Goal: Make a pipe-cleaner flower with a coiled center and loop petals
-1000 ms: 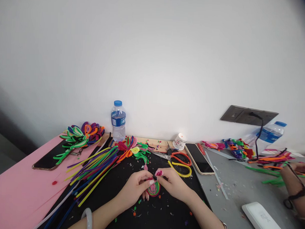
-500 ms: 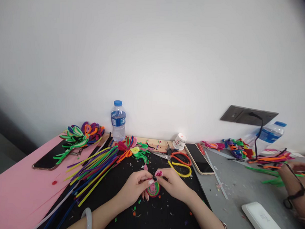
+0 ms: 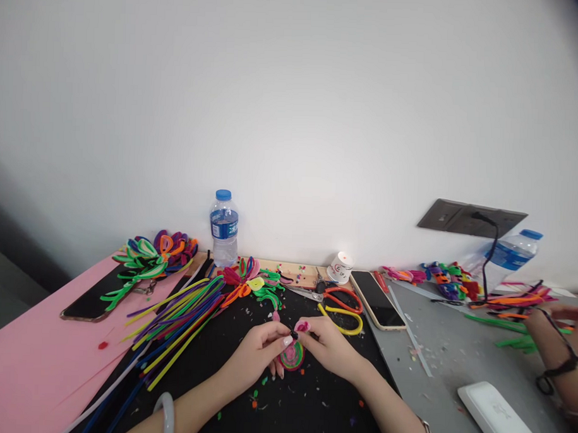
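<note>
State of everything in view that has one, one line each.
Left hand: fingers closed on coiled piece
Right hand: fingers closed on its pink curl
Left bottle: upright, capped
Right bottle: tilted, capped
Left phone: screen dark
Right phone: face up, screen dark
Plug: in socket
White case: looks shut

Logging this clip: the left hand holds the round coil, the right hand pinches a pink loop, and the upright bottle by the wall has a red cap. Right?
Not quite: the head view shows the upright bottle has a blue cap. The left hand and right hand are as you say.
</note>
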A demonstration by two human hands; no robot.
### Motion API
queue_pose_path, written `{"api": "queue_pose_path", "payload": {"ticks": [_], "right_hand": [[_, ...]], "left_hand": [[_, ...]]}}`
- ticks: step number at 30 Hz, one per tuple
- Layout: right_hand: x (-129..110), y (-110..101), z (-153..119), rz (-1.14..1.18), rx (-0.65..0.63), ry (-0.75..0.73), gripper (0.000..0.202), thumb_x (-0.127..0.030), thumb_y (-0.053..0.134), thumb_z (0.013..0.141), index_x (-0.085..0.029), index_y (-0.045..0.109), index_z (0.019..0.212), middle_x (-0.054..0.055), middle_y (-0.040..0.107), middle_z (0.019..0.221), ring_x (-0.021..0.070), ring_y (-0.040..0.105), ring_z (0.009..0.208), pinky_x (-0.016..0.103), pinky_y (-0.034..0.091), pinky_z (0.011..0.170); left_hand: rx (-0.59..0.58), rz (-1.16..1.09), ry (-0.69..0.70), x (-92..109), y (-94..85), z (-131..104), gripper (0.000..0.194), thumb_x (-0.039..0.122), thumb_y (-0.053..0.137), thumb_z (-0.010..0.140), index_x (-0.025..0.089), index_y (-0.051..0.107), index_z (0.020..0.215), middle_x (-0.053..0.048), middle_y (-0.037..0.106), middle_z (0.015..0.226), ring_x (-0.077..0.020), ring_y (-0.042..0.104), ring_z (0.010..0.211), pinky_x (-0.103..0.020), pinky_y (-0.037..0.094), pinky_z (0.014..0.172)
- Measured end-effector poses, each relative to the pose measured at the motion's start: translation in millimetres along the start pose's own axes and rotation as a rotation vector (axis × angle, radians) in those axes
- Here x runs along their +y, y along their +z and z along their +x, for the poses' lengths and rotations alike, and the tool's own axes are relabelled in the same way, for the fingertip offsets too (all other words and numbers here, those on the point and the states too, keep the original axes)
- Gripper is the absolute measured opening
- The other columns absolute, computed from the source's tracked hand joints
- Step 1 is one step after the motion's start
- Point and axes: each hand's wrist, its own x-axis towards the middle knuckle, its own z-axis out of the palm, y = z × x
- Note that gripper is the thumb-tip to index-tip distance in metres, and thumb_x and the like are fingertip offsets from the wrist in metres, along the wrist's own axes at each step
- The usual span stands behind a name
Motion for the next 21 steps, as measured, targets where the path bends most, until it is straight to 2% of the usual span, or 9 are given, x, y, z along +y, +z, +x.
{"api": "queue_pose_path", "payload": {"ticks": [6, 14, 21], "right_hand": [[-0.3, 0.2, 0.2, -0.004, -0.004, -0.002, 0.025, -0.016, 0.042, 0.087, -0.017, 0.047, 0.063, -0.005, 0.044, 0.059, 0.0094, 0.038, 0.054, 0.02, 0.03, 0.053], [-0.7, 0.8, -0.3, -0.014, 0.001, 0.002, 0.024, -0.016, 0.043, 0.087, -0.017, 0.05, 0.064, -0.005, 0.044, 0.059, 0.0093, 0.038, 0.054, 0.021, 0.031, 0.053], [-0.1, 1.4, -0.4, -0.007, -0.006, 0.005, 0.025, -0.017, 0.043, 0.088, -0.017, 0.048, 0.063, -0.005, 0.044, 0.059, 0.009, 0.037, 0.054, 0.02, 0.03, 0.052]], "left_hand": [[-0.013, 0.003, 0.019, -4.3, -1.0, 0.4, 0.025, 0.037, 0.059, 0.075, 0.013, 0.058, 0.083, 0.002, 0.059, 0.059, -0.0087, 0.054, 0.04, -0.019, 0.04, 0.04], [0.003, -0.02, 0.021, -0.8, 0.1, 0.0, 0.028, 0.041, 0.059, 0.074, 0.013, 0.058, 0.077, 0.002, 0.058, 0.054, -0.009, 0.054, 0.038, -0.019, 0.04, 0.039], [-0.013, -0.013, 0.024, -0.6, -1.0, -1.1, 0.025, 0.038, 0.058, 0.076, 0.013, 0.058, 0.077, 0.002, 0.059, 0.053, -0.0086, 0.053, 0.038, -0.018, 0.04, 0.039]]}}
